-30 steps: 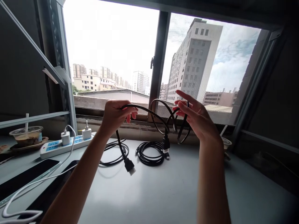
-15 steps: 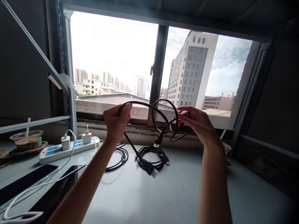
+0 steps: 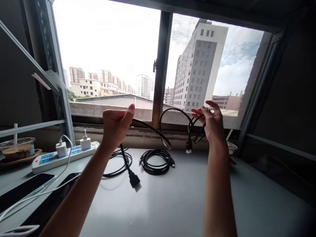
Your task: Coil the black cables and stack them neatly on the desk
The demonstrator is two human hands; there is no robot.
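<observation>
A black HDMI cable point(image 3: 150, 129) stretches in the air between my two hands. My left hand point(image 3: 118, 123) is closed in a fist round one stretch of it, thumb on top. Below that fist one plug point(image 3: 134, 181) dangles with its metal tip down. My right hand point(image 3: 211, 120) pinches loops of the same cable, its fingers partly spread. Another plug point(image 3: 189, 144) hangs just left of the right wrist. On the table below, a coiled black cable point(image 3: 158, 171) lies between the arms, and a second black coil point(image 3: 116, 172) is partly behind my left forearm.
A white power strip point(image 3: 66, 159) with two chargers stands at the left, its white cords running forward past dark flat devices point(image 3: 27, 187). Lidded drink cups point(image 3: 18, 149) stand at far left and behind my right forearm. A metal frame and window edge the table point(image 3: 158, 204).
My hands have moved apart a little, and the cable's loops between them have opened out. The left plug swung left; the other plug shifted right. The whole view has turned slightly.
</observation>
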